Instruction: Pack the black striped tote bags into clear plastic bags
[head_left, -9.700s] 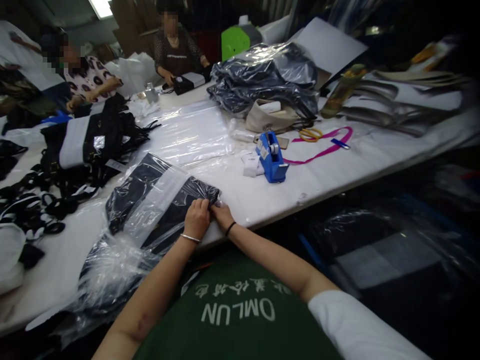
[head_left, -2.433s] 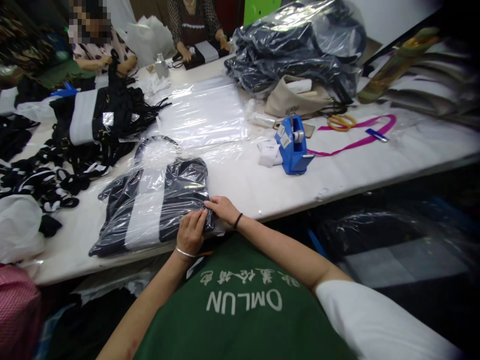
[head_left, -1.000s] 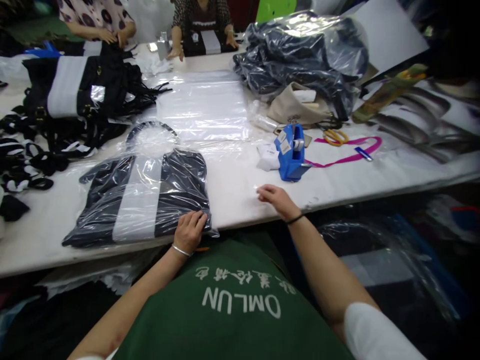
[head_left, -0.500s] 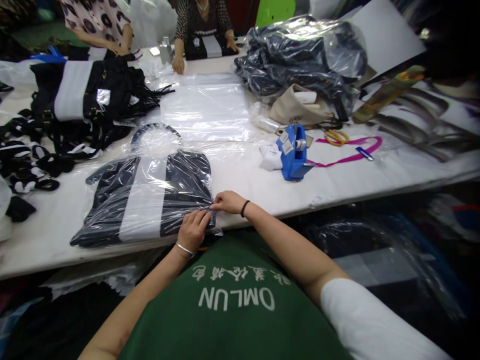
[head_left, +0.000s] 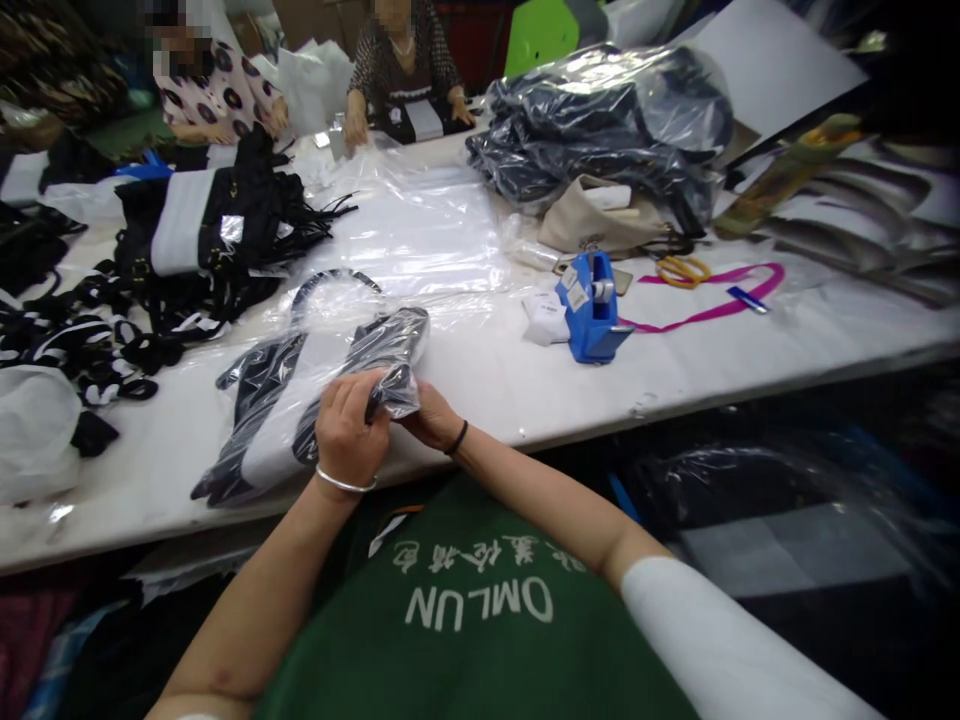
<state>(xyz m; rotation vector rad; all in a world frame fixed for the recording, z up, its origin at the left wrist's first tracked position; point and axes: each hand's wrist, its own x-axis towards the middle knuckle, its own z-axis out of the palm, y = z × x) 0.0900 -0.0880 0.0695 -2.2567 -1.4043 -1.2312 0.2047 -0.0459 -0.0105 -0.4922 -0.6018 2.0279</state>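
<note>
A dark bag with a white paper band round it lies in clear plastic film at the table's front edge. Its right end is lifted and folded up. My left hand is closed on that end, fingers curled over the film. From the right, my right hand grips the same end, its fingertips partly hidden behind the plastic. A round dark handle shows beyond the bag, under film.
Clear plastic sleeves lie behind the bag. A blue tape dispenser, yellow-handled scissors and a pink strap are to the right. Black bags are heaped left. Wrapped dark bags stand back right. Two people sit opposite.
Both hands have gone from pressing at the bag's right edge to gripping that end and lifting it, folding the plastic. The view has shifted slightly left.
</note>
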